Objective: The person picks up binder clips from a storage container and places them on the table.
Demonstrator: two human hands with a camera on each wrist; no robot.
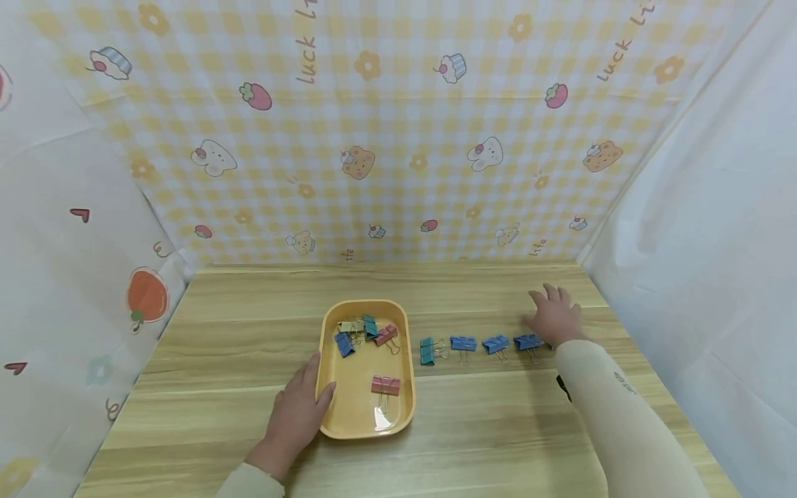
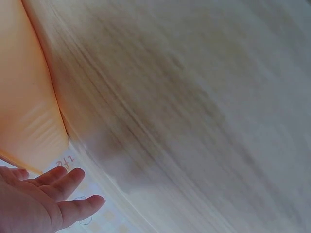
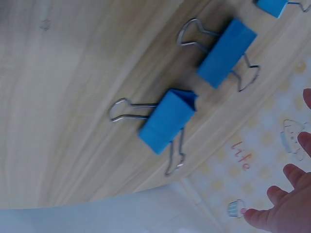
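Observation:
My left hand [image 1: 297, 411] rests at the left side of a yellow tray [image 1: 367, 432], thumb at the rim and fingers along the outside. In the left wrist view its fingers [image 2: 68, 184] look loosely spread beside the tray wall. Inside the tray lie a pink binder clip [image 1: 386, 385] and a cluster of yellow, teal, blue and pink ones. My right hand [image 1: 555, 317] hovers with spread fingers, holding nothing, near the right end of a row of binder clips. A teal clip [image 1: 427, 351] starts that row; blue clips [image 3: 167, 121] follow, the last partly hidden by the hand.
The wooden table [image 1: 249, 297] ends at a checked cloth [image 1: 398, 173] behind. White cloth hangs at both sides, the right one [image 1: 703, 242] close to my right arm. A small dark object [image 1: 563, 387] shows beside my right sleeve.

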